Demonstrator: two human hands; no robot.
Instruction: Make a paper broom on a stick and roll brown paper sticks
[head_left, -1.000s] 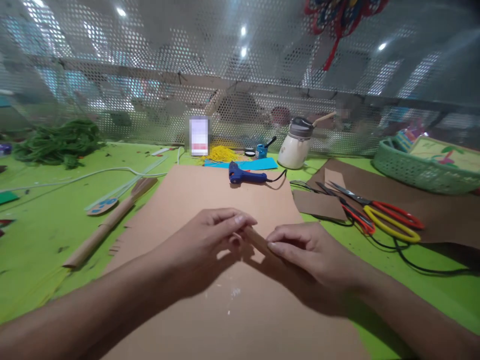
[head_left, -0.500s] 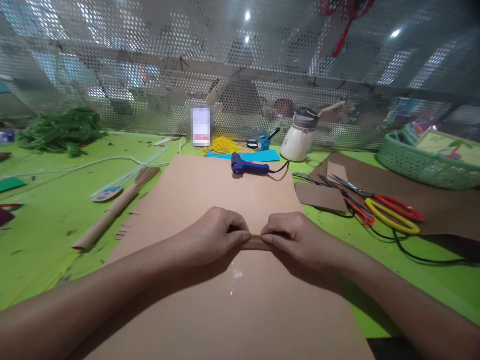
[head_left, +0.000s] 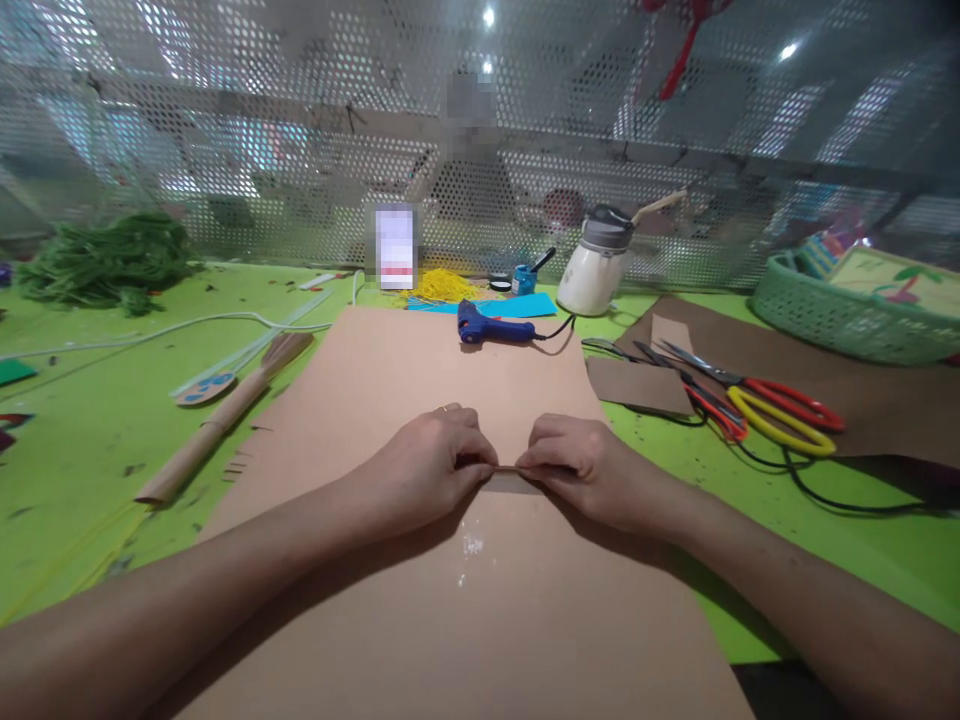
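Between my two hands, level and just above the large tan paper sheet point(head_left: 480, 630), is a narrow strip of brown paper point(head_left: 508, 469). My left hand point(head_left: 435, 460) pinches its left end between thumb and fingers. At the other end my right hand point(head_left: 585, 465) pinches it in the same way, leaving a short stretch visible between the fingertips. The rest of the strip is hidden by the fingers. Shiny whitish spots of dried glue or similar point(head_left: 472, 545) mark the sheet below. Beyond my hands, a blue glue gun point(head_left: 495, 328) lies on the sheet's far end.
Left of the sheet lie a rolled brown paper tube point(head_left: 210, 435) and a wooden spoon point(head_left: 205, 389). To the right are scissors point(head_left: 780, 415), brown card point(head_left: 641, 386), a black cord and a green basket point(head_left: 847, 318). A white jar point(head_left: 592, 275) and yellow shreds point(head_left: 442, 285) stand behind.
The brown paper strip has turned from slanted to level and now looks thinner edge-on. My left hand has shifted from loose fingers to a pinch, and both hands have lined up.
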